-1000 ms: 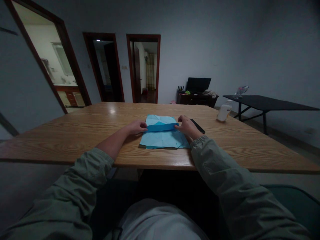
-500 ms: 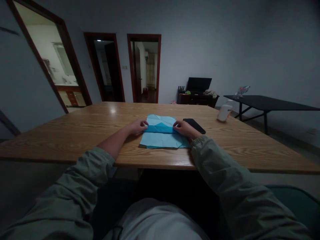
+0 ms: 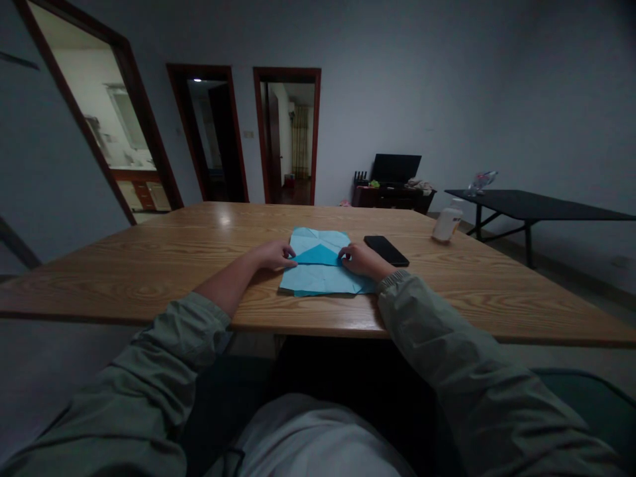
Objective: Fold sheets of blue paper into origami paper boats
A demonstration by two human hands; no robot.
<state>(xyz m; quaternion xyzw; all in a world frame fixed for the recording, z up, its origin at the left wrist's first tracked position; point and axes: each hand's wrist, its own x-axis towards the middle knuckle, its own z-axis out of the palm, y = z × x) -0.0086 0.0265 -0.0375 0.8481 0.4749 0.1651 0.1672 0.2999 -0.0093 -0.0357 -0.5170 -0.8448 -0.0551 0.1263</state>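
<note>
Creased light blue paper [image 3: 322,279] lies on the wooden table in front of me, with a darker blue folded band across its middle that rises to a low peak at the centre. At the band's left end, my left hand [image 3: 276,255] pinches the paper between thumb and fingers. My right hand [image 3: 364,259] has its fingers closed on the band's right end, its wrist over the paper's right side. Beneath the light sheet, a slightly darker blue edge shows along the front.
A black phone [image 3: 386,250] lies just right of the paper on the wooden table [image 3: 163,265]. Farther right stands a whitish bottle [image 3: 447,224]. Beyond are a black table [image 3: 546,204] and a dark cabinet [image 3: 387,197] with a screen [image 3: 396,168].
My right hand has moved slightly left along the band, and my left hand a little to the right. The band's ends now slope down more, giving it a clearer peaked shape.
</note>
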